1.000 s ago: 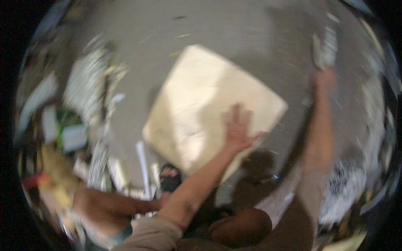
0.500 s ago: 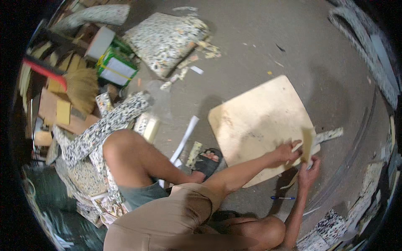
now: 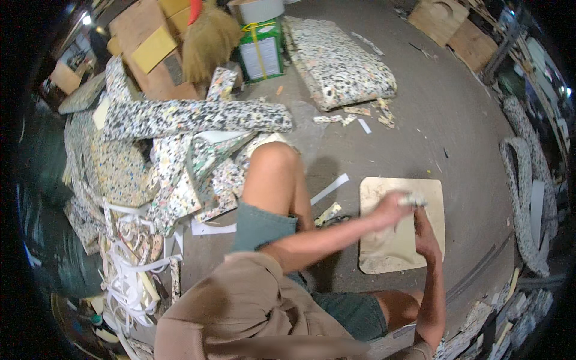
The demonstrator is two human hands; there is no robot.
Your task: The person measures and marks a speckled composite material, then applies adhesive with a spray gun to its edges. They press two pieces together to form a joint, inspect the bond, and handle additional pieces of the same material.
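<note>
My left hand [image 3: 389,211], smeared by motion, is closed around a small speckled foam piece [image 3: 413,201] that sticks out from the fingers. Just beside it is my right hand [image 3: 426,237], with its fingers reaching up to the same foam. Blur and overlap hide what the right fingers grip, if anything. Both hands are above a pale board [image 3: 433,193] with rounded corners, lying on the floor. A pale yellowish piece [image 3: 397,246] shows below the hands, against the board; its edges are hard to make out.
A thick speckled foam slab [image 3: 342,66] lies ahead, by a green box [image 3: 261,57] and a straw broom [image 3: 210,39]. Foam offcuts [image 3: 192,117] and white strips [image 3: 129,270] are heaped on the left. Curved foam [image 3: 521,204] stands at the right.
The view has swung left, so the board appears smaller and lower. My hands have moved from the board's near right corner to over its middle, raising the foam.
</note>
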